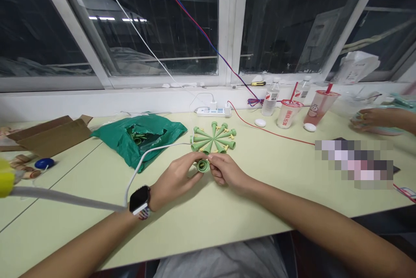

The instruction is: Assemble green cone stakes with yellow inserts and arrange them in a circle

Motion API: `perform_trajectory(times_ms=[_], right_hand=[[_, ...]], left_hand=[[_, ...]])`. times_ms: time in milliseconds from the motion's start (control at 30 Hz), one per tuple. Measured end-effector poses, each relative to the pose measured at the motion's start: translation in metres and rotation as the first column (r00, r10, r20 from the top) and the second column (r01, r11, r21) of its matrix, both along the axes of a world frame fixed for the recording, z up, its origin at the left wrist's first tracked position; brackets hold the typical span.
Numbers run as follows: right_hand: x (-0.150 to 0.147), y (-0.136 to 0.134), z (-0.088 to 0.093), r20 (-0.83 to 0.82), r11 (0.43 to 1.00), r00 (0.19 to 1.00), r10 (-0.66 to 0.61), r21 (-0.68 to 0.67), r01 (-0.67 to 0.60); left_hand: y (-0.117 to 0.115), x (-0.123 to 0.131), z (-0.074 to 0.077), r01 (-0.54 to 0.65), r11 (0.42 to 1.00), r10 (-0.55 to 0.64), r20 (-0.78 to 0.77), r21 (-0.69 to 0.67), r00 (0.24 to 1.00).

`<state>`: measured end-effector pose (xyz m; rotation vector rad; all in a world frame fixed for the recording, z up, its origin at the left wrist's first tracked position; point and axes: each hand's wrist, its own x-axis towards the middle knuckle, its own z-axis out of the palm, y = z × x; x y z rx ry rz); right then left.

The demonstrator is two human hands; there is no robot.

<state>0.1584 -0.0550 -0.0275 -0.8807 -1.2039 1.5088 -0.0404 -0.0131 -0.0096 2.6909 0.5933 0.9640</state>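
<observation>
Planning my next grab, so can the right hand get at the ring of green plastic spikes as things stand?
Probably yes. The right hand sits just in front of the ring of green plastic spikes, with nothing visible between them. It would likely first have to let go of the green plastic spike it shares with the left hand.

1. Your left wrist [147,200] wears a smartwatch [139,200] with a square black case and a dark glass face.
2. Its strap [144,214] looks pale with a coloured pattern, too small to read closely.
3. Your left forearm [84,241] and right forearm [325,226] are bare.
4. Light grey fabric [221,263] covers your lap at the near edge.
</observation>
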Motion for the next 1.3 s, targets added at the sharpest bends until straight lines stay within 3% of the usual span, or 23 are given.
perform_trajectory(times_ms=[167,433,733,1067,1167,1300], right_hand=[[0.003,0.001,-0.002,0.185,0.982,0.979,-0.081,0.183,0.046],[0.011,0.005,0.0,0.215,0.977,0.97,-0.114,0.202,0.07],[0.017,0.007,0.004,0.265,0.962,0.948,-0.175,0.252,0.106],[0.018,0.006,0.003,0.311,0.945,0.929,-0.201,0.312,0.1],[0.019,0.005,0.003,0.313,0.945,0.932,-0.183,0.318,0.078],[0.022,0.005,0.004,0.27,0.96,0.956,-0.118,0.275,0.041]], left_hand=[[0.002,0.003,-0.003,-0.087,0.983,0.102,0.084,-0.164,0.991],[0.002,0.01,-0.003,-0.035,0.924,0.127,0.22,-0.38,0.967],[0.014,0.012,-0.005,-0.034,0.795,0.253,0.279,-0.606,0.926],[0.015,0.01,0.004,0.085,0.555,0.231,0.252,-0.827,0.94],[0.014,0.011,0.008,0.071,0.557,0.246,0.246,-0.828,0.938],[0.014,0.018,0.01,0.049,0.607,0.258,0.255,-0.793,0.932]])
